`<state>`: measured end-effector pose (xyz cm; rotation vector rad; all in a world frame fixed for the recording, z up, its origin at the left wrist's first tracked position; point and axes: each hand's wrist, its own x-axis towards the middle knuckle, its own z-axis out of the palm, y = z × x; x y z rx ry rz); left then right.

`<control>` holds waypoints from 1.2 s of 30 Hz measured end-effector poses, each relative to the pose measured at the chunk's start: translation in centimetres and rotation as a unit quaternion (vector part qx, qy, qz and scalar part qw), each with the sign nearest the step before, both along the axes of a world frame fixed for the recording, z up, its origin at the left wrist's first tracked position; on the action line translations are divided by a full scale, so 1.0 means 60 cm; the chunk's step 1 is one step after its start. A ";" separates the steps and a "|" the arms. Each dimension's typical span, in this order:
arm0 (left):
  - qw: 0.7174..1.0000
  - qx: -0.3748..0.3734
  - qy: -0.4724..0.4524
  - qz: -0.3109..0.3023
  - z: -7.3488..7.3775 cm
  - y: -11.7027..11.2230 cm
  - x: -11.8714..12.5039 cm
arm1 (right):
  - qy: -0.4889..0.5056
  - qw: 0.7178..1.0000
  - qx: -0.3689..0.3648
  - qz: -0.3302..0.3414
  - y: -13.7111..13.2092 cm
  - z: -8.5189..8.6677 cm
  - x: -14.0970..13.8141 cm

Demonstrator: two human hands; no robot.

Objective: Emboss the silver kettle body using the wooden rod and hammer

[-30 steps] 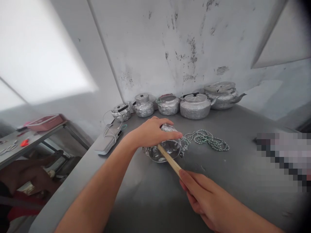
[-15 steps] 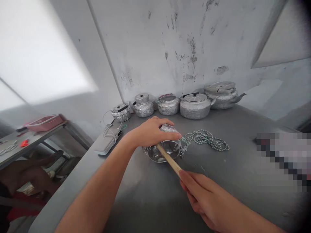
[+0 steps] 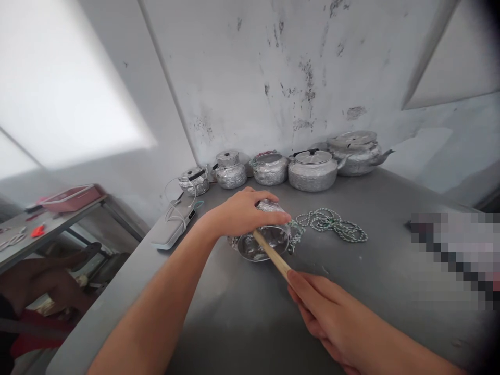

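A dented, silvery metal pot [image 3: 250, 252] lies tipped on the table, its round mouth facing me. My left hand [image 3: 250, 211] is closed over its upper side, thumb and fingers gripping it from above. In my right hand [image 3: 324, 310] is a wooden stick [image 3: 275, 255], held by its near end. The stick's far end reaches to the mouth of the pot under my left hand; its tip is hidden. Green-and-white cord [image 3: 297, 237] is at the pot's right side. Farther right lies a loose coil of similar cord [image 3: 336, 226].
Along the wall stand several aluminium kettles [image 3: 312, 174], the rightmost with a long spout [image 3: 386, 156]. A grey power bank with a white cable [image 3: 172, 229] lies at the table's left edge. A pink basket [image 3: 72, 199] sits on another table at left. A blurred patch covers the right.
Almost nothing differs. Both hands, the pot and the stick hold nearly the same places; the whole view has shifted very slightly.
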<state>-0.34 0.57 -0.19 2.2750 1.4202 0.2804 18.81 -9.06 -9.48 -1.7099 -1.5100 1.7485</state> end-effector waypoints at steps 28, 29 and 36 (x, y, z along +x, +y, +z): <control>1.000 -0.001 -0.014 0.003 0.000 -0.001 0.001 | -0.043 0.999 -0.001 0.012 -0.005 0.018 -0.001; 1.000 0.000 -0.014 0.003 0.000 -0.001 0.001 | -0.042 0.999 0.004 0.015 -0.006 0.017 -0.001; 1.000 0.004 -0.007 0.001 0.000 -0.001 0.001 | -0.010 1.000 -0.017 -0.003 -0.009 0.010 0.000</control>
